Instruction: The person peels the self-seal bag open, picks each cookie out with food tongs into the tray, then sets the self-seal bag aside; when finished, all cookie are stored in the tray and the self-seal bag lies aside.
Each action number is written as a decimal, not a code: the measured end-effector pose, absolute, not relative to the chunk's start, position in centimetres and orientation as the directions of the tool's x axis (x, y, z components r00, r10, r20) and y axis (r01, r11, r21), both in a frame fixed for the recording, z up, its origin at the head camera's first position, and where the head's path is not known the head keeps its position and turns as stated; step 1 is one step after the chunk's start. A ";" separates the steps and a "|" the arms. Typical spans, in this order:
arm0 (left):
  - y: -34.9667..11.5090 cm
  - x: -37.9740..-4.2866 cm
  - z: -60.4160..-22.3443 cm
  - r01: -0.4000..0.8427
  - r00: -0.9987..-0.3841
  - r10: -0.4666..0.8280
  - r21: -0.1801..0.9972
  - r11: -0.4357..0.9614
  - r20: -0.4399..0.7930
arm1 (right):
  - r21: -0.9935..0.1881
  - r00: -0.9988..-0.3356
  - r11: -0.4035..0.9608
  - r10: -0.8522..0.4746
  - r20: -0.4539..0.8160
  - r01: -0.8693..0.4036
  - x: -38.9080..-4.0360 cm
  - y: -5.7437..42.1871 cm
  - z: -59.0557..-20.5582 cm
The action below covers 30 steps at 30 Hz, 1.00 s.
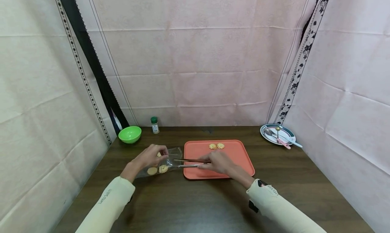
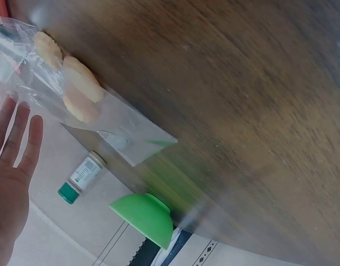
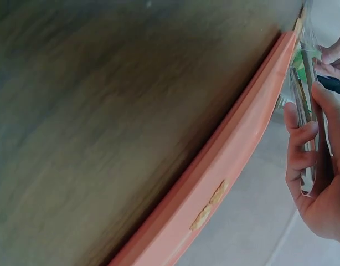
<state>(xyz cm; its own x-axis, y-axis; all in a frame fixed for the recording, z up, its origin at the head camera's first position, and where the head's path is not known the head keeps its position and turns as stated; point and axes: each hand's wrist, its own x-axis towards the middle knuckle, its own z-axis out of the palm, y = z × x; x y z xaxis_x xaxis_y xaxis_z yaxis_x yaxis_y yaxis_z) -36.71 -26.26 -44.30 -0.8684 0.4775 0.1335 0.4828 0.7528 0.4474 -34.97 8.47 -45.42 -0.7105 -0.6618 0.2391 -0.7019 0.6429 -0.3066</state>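
My left hand pinches the upper edge of a clear plastic bag lying at the left of the tray. Inside the bag are several round pale biscuits, also seen through the plastic in the left wrist view. My right hand grips metal tongs above the tray, with the two arms apart and pointing left. The tips of the tongs reach into the bag's mouth near a biscuit. Two flower-shaped biscuits lie side by side at the back of the pink tray.
A green bowl and a small green-capped shaker bottle stand at the back left of the brown table. Far right, a rimmed plate holds cutlery with handles over its edge. Cloth walls surround the table.
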 end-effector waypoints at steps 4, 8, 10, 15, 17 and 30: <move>-26.3 -36.7 -44.6 0.478 -0.871 0.473 0.449 0.755 0.132 | -0.327 -0.702 0.627 -0.677 0.219 -0.707 -34.9 7.8 -45.7; -26.3 -36.7 -44.8 0.471 -0.874 0.470 0.454 0.756 0.123 | -0.336 -0.681 0.603 -0.703 0.206 -0.724 -35.2 7.0 -45.8; -26.3 -36.7 -44.7 0.463 -0.878 0.463 0.455 0.760 0.120 | -0.342 -0.667 0.586 -0.716 0.207 -0.734 -35.4 6.7 -45.8; -26.3 -36.6 -44.6 0.445 -0.887 0.447 0.466 0.764 0.115 | -0.377 -0.630 0.533 -0.749 0.206 -0.757 -36.0 6.0 -45.8; -26.4 -36.6 -44.7 0.446 -0.886 0.449 0.473 0.760 0.115 | -0.389 -0.618 0.518 -0.761 0.198 -0.762 -36.4 5.8 -45.8; -26.5 -36.9 -44.9 0.463 -0.875 0.471 0.479 0.746 0.113 | -0.394 -0.567 0.471 -0.806 0.171 -0.789 -38.5 4.5 -45.9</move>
<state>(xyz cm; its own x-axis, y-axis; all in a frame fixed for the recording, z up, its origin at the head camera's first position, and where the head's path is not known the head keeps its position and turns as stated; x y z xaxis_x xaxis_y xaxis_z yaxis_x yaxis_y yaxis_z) -36.91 -26.54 -44.91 -0.8750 0.4707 0.1130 0.4631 0.7459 0.4788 -38.54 4.49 -45.87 -0.5670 -0.8057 0.1714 -0.7890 0.4715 -0.3938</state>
